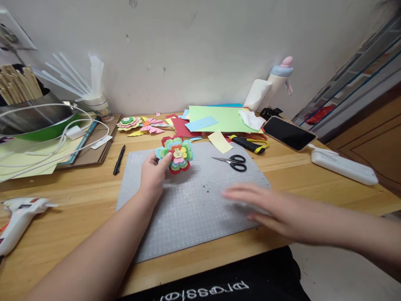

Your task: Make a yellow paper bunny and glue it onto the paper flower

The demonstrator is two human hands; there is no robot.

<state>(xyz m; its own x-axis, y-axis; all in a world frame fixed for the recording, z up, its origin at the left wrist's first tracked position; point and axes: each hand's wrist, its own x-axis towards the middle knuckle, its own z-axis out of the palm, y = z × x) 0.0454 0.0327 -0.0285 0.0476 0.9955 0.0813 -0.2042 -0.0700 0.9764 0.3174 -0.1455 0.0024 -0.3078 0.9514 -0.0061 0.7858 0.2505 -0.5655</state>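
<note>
My left hand (154, 170) pinches a layered paper flower (178, 154) at its left side, thumb on the front. The flower has red, green and blue petals and a small face drawn on its yellow centre. My right hand (260, 205), smeared by motion, is over the right part of the grey cutting mat (184, 217), with fingers stretched out and nothing visible in them. Black-handled scissors (233, 161) lie on the mat beyond that hand. Tiny dark scraps (206, 189) are scattered on the mat between my hands.
Coloured paper sheets (225, 119), two finished paper flowers (130, 122) and yellow-black pliers (249, 144) lie along the wall. A phone (290, 132) and power strip (344, 167) are at right. At left are a glue gun (25, 213), pen (119, 159) and green-based pot (46, 129).
</note>
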